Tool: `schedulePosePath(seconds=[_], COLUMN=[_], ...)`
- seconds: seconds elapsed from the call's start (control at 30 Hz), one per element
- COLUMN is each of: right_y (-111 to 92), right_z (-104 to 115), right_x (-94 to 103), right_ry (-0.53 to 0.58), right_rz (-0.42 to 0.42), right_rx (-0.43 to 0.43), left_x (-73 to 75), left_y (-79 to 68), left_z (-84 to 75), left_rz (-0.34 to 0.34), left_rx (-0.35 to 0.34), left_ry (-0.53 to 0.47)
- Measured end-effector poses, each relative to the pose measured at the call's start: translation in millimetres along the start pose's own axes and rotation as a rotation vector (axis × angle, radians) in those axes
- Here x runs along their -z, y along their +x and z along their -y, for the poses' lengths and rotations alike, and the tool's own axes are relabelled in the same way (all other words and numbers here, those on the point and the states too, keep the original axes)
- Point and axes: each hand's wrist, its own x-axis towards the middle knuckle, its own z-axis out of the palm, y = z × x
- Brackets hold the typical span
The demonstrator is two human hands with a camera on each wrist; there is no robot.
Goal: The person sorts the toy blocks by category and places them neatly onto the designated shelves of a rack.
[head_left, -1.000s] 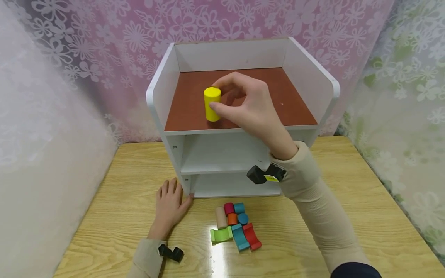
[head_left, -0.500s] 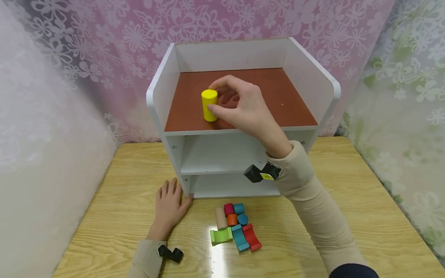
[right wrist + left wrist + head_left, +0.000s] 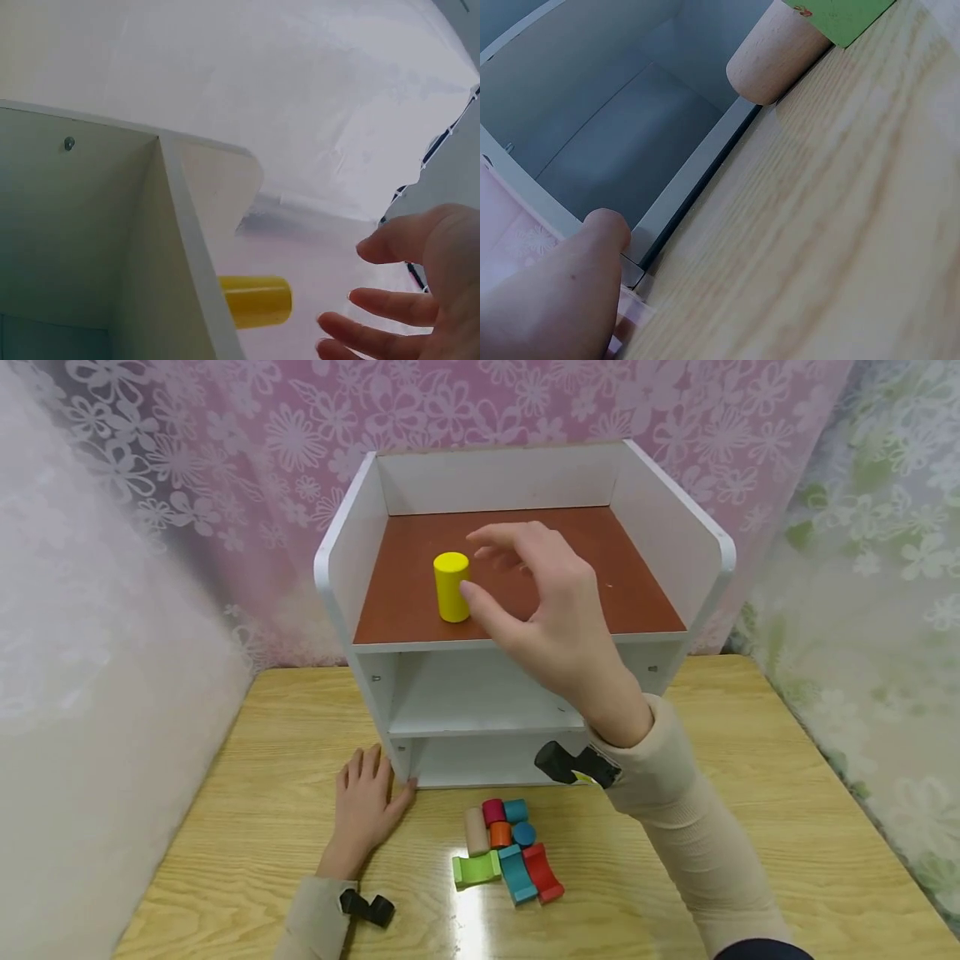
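A yellow cylinder block (image 3: 452, 587) stands upright on the brown top of the white shelf unit (image 3: 480, 643), towards its front left. Just right of it is my right hand (image 3: 551, 602), thumb and fingers spread apart and holding nothing. In the right wrist view a gap shows between the yellow cylinder (image 3: 259, 301) and the right hand (image 3: 420, 292). My left hand (image 3: 366, 810) lies flat on the table, its thumb touching the unit's lower left front corner; the left wrist view shows that thumb (image 3: 592, 262) there.
In front of the unit, several wooden blocks lie together on the table (image 3: 262, 827): a plain cylinder (image 3: 476, 831), a green arch (image 3: 477, 869), a blue arch (image 3: 517, 875), a red arch (image 3: 543, 873) and small coloured cylinders. The unit's side walls rise around its top.
My right hand has lowered the yellow cylinder slightly leftward onto the unit's top, then let go, spread its fingers and drawn back to the right. The left hand has stayed put.
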Motion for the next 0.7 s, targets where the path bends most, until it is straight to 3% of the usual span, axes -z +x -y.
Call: schedulePosePath(seconds=[0.17, 0.4, 0.7], right_y=[-11.1, -29.3, -56.0], right_z=[12.9, 28.7, 37.1], right_x=[4.5, 5.5, 2.1], right_ry=[-0.014, 0.064, 0.068], right_rz=[-0.080, -0.109, -0.067], right_rx=[0.129, 0.122, 0.137], left_x=[-0.2, -0.7, 0.0], left_y=[0.2, -0.1, 0.1], left_z=[-0.1, 1.2, 1.7], left_rz=[0.003, 0.003, 0.020], left_rx=[0.008, 0.006, 0.015], left_ry=[-0.011, -0.013, -0.009])
